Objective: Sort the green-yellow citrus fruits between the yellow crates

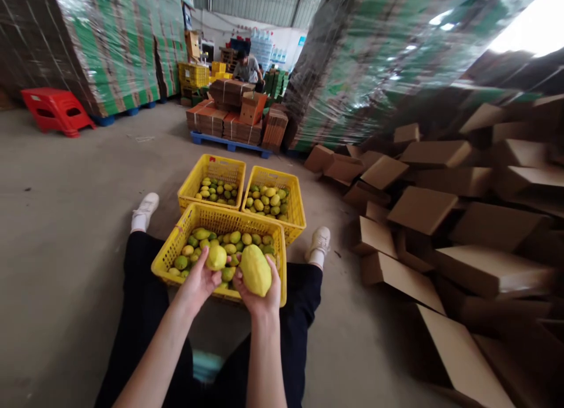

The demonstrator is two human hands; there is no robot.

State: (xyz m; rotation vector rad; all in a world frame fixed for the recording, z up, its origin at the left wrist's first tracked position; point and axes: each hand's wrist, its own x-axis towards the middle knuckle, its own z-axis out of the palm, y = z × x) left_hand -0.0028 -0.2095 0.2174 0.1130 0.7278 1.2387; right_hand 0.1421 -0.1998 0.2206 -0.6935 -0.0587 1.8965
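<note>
Here each hand, left hand [199, 280] and right hand [261, 294], grips a lemon over the lemon-filled near crate [176, 249].

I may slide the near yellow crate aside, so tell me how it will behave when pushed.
The near crate is only partly filled with fruit, so it probably slides fairly easily on the smooth concrete floor. The loose round fruit would likely roll and shift inside. Its lattice walls look thin and may flex.
</note>
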